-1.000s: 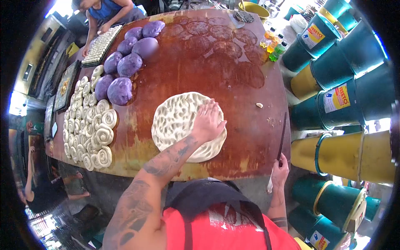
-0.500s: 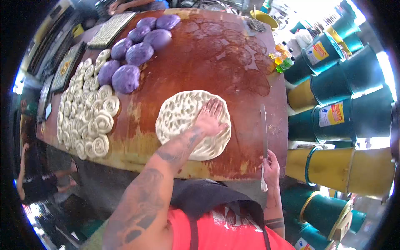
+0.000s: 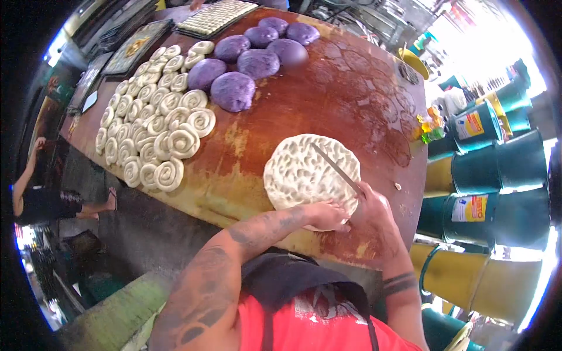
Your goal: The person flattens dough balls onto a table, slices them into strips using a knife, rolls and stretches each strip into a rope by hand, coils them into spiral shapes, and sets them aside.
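Observation:
A round, flattened piece of white dough [image 3: 293, 169], its top covered in finger dimples, lies on the table near me. My right hand [image 3: 374, 206] grips a long knife [image 3: 336, 168] at its handle end. The narrow blade slants up and left over the right part of the dough. At the near edge of the dough rests my left hand [image 3: 329, 215], fingers extended to the right and nothing held in them. Its fingertips come close below my right hand.
Coiled white dough rolls [image 3: 140, 120] crowd the table's left side, with purple dough balls [image 3: 233, 91] beyond them. A tray of small pieces [image 3: 216, 17] sits at the back. Bottles [image 3: 432, 126] and green buckets [image 3: 489, 161] line the right. Another person [image 3: 44, 202] is at far left.
My right hand has lifted the knife from the table's right edge and brought it over the dough. My left hand has slid from the dough's upper right to its near edge. The view has turned.

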`<state>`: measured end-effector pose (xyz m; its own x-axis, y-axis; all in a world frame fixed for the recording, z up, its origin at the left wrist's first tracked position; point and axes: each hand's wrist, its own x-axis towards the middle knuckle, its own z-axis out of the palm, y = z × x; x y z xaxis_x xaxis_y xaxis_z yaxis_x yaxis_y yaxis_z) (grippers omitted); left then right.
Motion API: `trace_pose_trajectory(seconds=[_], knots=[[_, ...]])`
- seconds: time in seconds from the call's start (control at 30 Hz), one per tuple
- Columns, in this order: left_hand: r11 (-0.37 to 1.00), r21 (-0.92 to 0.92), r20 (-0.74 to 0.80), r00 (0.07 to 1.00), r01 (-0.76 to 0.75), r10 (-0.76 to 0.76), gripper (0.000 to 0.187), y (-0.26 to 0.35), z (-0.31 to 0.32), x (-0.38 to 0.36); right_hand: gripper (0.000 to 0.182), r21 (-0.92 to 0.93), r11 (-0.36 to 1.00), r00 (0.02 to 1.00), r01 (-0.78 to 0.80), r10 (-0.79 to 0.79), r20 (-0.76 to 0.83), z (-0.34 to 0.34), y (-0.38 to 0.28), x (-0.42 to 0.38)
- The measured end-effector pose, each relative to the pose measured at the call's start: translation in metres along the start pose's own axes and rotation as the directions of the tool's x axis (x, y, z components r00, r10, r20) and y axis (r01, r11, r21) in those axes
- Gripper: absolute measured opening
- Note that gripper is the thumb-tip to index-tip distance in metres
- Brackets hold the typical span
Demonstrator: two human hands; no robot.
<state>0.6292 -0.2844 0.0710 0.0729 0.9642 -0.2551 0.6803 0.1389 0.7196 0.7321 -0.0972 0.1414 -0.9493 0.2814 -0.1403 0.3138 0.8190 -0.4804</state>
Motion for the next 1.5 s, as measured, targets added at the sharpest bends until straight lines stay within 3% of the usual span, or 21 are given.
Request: trace_pose_trajectory(seconds=[0.07, 0.1, 0.2, 0.27, 0.3, 0.33, 0.4, 0.5, 0.6, 0.7, 0.77, 0.8, 0.83, 0.9, 1.0, 1.13, 1.27, 1.3, 1.37, 1.4, 1.5], knots=[[0.929, -0.349, 0.063, 0.992, 0.123, -0.108, 0.075, 0.018, -0.050, -0.029, 0.039, -0.086, 0.994, 0.986, 0.073, -0.059, 0.154, -0.005, -0.025, 0.048], [0.945, -0.314, -0.153, 0.977, 0.095, -0.149, 0.063, 0.012, -0.041, -0.041, 0.041, -0.126, 0.986, 0.970, 0.113, -0.082, 0.229, -0.004, -0.037, 0.070], [0.918, -0.358, -0.408, 0.856, 0.169, -0.316, 0.056, -0.015, -0.014, -0.080, 0.042, -0.108, 0.956, 0.932, 0.272, -0.233, 0.278, 0.013, -0.060, 0.122], [0.866, -0.481, -0.501, 0.766, 0.140, -0.402, 0.048, -0.016, -0.003, -0.123, 0.042, -0.011, 0.963, 0.918, 0.269, -0.252, 0.306, 0.021, -0.064, 0.141], [0.811, -0.551, -0.477, 0.723, 0.197, -0.500, 0.046, -0.018, 0.005, -0.140, 0.043, 0.036, 0.965, 0.913, 0.262, -0.259, 0.314, 0.024, -0.063, 0.145], [0.749, -0.615, -0.446, 0.674, 0.247, -0.589, 0.045, -0.020, 0.014, -0.157, 0.044, 0.107, 0.965, 0.924, 0.240, -0.261, 0.281, 0.027, -0.056, 0.147], [0.682, -0.728, -0.508, 0.614, 0.069, -0.604, 0.044, -0.057, 0.063, -0.183, 0.048, 0.248, 0.947, 0.943, 0.203, -0.258, 0.212, 0.031, -0.031, 0.147], [0.589, -0.783, -0.462, 0.446, 0.202, -0.767, 0.042, -0.040, 0.064, -0.216, 0.045, 0.392, 0.920, 0.950, -0.006, -0.117, 0.289, 0.032, 0.017, 0.141], [0.566, -0.789, -0.454, 0.395, 0.238, -0.799, 0.042, -0.028, 0.058, -0.226, 0.039, 0.213, 0.944, 0.855, -0.254, 0.116, 0.505, -0.011, -0.006, 0.115], [0.602, -0.772, -0.499, 0.392, 0.204, -0.773, 0.041, -0.026, 0.055, -0.224, 0.037, 0.099, 0.978, 0.810, -0.186, 0.095, 0.579, -0.021, -0.017, 0.113], [0.719, -0.631, -0.600, 0.405, 0.291, -0.690, 0.043, -0.031, 0.051, -0.218, 0.039, -0.029, 0.978, 0.896, 0.206, -0.176, 0.408, 0.001, -0.011, 0.126], [0.765, -0.551, -0.640, 0.420, 0.332, -0.643, 0.043, -0.034, 0.047, -0.215, 0.042, -0.117, 0.918, 0.886, 0.378, -0.323, 0.332, 0.010, -0.011, 0.131], [0.807, -0.453, -0.690, 0.424, 0.380, -0.587, 0.044, -0.036, 0.041, -0.210, 0.057, -0.231, 0.888, 0.882, 0.397, -0.299, 0.365, 0.006, -0.037, 0.135], [0.855, -0.234, -0.767, 0.453, 0.463, -0.455, 0.046, -0.043, 0.024, -0.198, 0.064, -0.239, 0.844, 0.865, 0.481, -0.411, 0.290, 0.022, -0.060, 0.146], [0.814, -0.151, -0.803, 0.411, 0.560, -0.432, 0.046, -0.064, 0.003, -0.175, 0.068, -0.289, 0.766, 0.810, 0.574, -0.477, 0.342, 0.043, -0.078, 0.166], [0.717, -0.060, -0.866, 0.321, 0.694, -0.383, 0.048, -0.118, -0.004, -0.148, 0.071, -0.348, 0.800, 0.852, 0.488, -0.350, 0.389, 0.040, -0.063, 0.154], [0.698, -0.031, -0.894, 0.292, 0.715, -0.339, 0.050, -0.141, -0.002, -0.145, 0.075, -0.491, 0.768, 0.885, 0.410, -0.206, 0.417, -0.011, 0.025, 0.106], [0.693, -0.025, -0.898, 0.289, 0.720, -0.333, 0.049, -0.141, -0.002, -0.144, 0.076, -0.459, 0.854, 0.907, 0.244, -0.033, 0.420, -0.041, 0.022, 0.085], [0.693, -0.043, -0.893, 0.283, 0.719, -0.349, 0.049, -0.140, -0.002, -0.143, 0.077, -0.565, 0.818, 0.916, 0.102, 0.145, 0.374, -0.083, 0.039, 0.040], [0.699, -0.039, -0.892, 0.291, 0.714, -0.347, 0.049, -0.140, -0.001, -0.142, 0.077, -0.691, 0.710, 0.936, 0.135, 0.137, 0.324, -0.099, 0.065, 0.016], [0.692, -0.031, -0.890, 0.295, 0.722, -0.348, 0.050, -0.139, -0.003, -0.143, 0.076, -0.672, 0.739, 0.934, 0.045, 0.207, 0.290, -0.138, 0.101, -0.027]])
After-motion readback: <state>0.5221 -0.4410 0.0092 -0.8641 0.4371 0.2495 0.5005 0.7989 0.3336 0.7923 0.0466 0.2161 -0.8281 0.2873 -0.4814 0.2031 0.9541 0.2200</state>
